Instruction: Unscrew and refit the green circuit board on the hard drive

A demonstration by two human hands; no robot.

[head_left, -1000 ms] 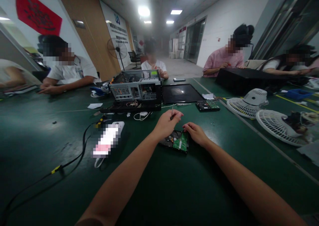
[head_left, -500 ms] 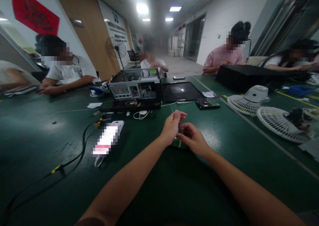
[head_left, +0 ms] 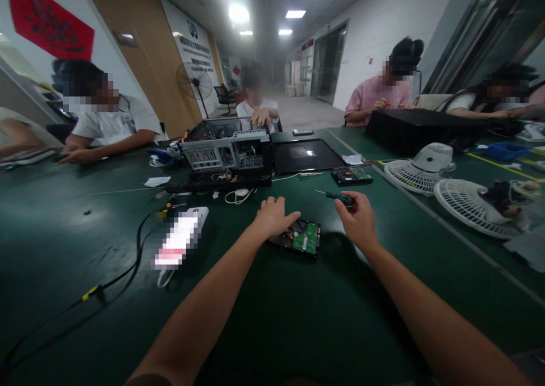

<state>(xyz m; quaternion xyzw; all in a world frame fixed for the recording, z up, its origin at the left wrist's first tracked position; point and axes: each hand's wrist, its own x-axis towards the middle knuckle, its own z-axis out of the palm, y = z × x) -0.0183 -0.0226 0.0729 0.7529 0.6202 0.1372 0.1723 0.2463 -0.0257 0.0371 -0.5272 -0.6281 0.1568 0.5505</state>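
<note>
A hard drive with a green circuit board point(head_left: 307, 238) lies on the green table. Over its far left part is my left hand point(head_left: 275, 218), fingers apart and thumb stretched over the drive's edge; nothing shows in its grasp. To the right, my right hand point(head_left: 359, 215) is closed around the dark green handle of a screwdriver point(head_left: 338, 197), whose thin shaft points left. Beyond the screwdriver a second hard drive point(head_left: 352, 175) rests on the table.
An opened computer case point(head_left: 225, 153) stands ahead, with a black panel point(head_left: 307, 155) beside it. A phone point(head_left: 181, 238) with a cable lies left. White fan parts point(head_left: 468, 204) and a black case point(head_left: 421, 128) are at right. Several people sit around the table.
My hands have moved apart, my left hand leftwards and my right hand rightwards with the screwdriver. The near hard drive is now more exposed. The person ahead has a hand on the case.
</note>
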